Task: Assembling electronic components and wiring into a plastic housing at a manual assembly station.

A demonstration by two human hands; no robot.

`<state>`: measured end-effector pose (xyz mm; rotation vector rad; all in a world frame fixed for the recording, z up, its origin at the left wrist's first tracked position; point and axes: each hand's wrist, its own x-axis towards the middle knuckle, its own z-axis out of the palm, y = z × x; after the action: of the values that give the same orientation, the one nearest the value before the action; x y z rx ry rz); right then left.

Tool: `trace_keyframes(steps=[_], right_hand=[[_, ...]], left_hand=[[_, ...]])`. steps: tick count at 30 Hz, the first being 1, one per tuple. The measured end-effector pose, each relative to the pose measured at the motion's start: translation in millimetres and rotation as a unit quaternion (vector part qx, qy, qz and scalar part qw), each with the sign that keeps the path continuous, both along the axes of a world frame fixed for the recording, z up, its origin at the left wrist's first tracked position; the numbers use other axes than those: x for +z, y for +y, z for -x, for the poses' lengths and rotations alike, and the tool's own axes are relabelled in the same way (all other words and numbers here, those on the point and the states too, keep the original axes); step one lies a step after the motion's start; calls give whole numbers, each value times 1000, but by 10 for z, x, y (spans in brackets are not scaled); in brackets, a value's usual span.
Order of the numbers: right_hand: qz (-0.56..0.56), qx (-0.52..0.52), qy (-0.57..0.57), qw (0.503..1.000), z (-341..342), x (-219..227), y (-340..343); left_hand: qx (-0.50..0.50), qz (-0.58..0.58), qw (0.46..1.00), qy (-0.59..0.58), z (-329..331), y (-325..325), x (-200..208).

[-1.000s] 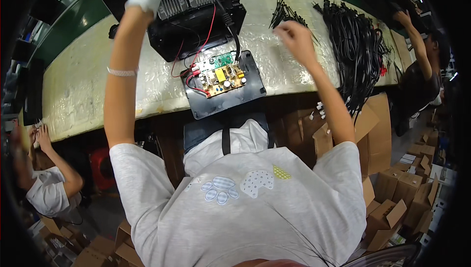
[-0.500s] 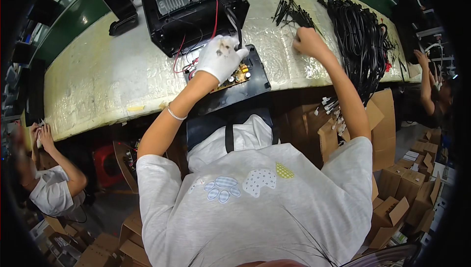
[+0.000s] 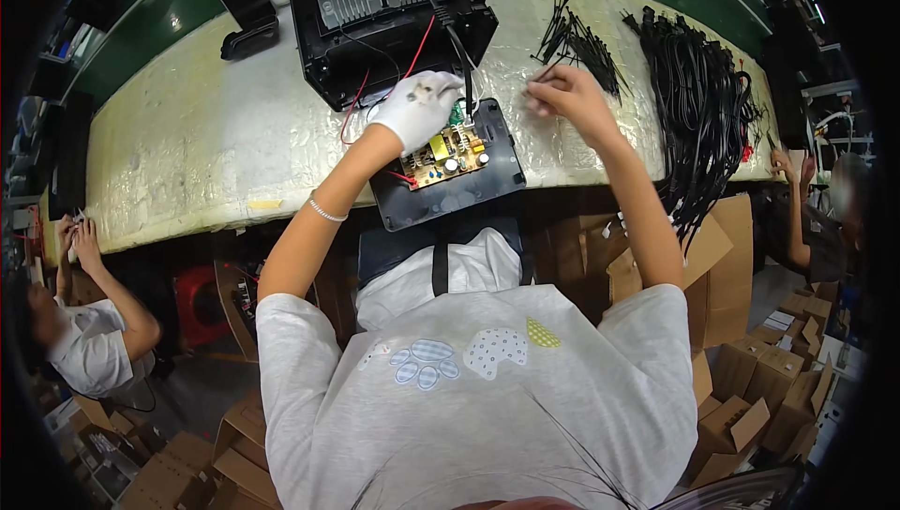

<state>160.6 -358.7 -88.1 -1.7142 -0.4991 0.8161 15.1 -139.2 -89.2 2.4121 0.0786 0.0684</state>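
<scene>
My left hand (image 3: pixel 419 107), in a stained white glove, is closed over the upper edge of a circuit board (image 3: pixel 450 156), fingers curled around thin wires. Right beside its fingertips, a black cable (image 3: pixel 468 74) runs down to the board. Yellow and green parts show on the board, which lies on a dark flat panel (image 3: pixel 445 201). Behind it stands a black housing (image 3: pixel 323 65) with metal heat-sink fins, a red wire (image 3: pixel 422 44) trailing from it. Bare and raised over the table, my right hand (image 3: pixel 570 102) pinches a black cable tie (image 3: pixel 548 69).
Loose black cable ties (image 3: pixel 586 46) lie beyond my right hand, beside a thick bundle of black cables (image 3: pixel 698 97) hanging over the table edge. A dark stand (image 3: pixel 246 8) is at the far left. Cardboard boxes (image 3: pixel 731 271) sit below right. Other people work at both sides.
My right hand has drawn left and back from the cable tie pile, now with a tie in its fingers. My left hand stays at the board, more of which shows.
</scene>
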Motion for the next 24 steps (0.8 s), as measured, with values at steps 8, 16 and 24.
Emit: trace_keyframes(steps=[8, 16, 24], right_hand=[[-63, -30, 236, 969, 161, -122, 536], [20, 42, 0, 999, 30, -141, 327], [-49, 120, -539, 832, 142, -180, 330]], left_hand=[[13, -49, 998, 27, -288, -42, -103], [-23, -225, 973, -37, -198, 3, -161], [-51, -269, 961, -45, -227, 64, -180]])
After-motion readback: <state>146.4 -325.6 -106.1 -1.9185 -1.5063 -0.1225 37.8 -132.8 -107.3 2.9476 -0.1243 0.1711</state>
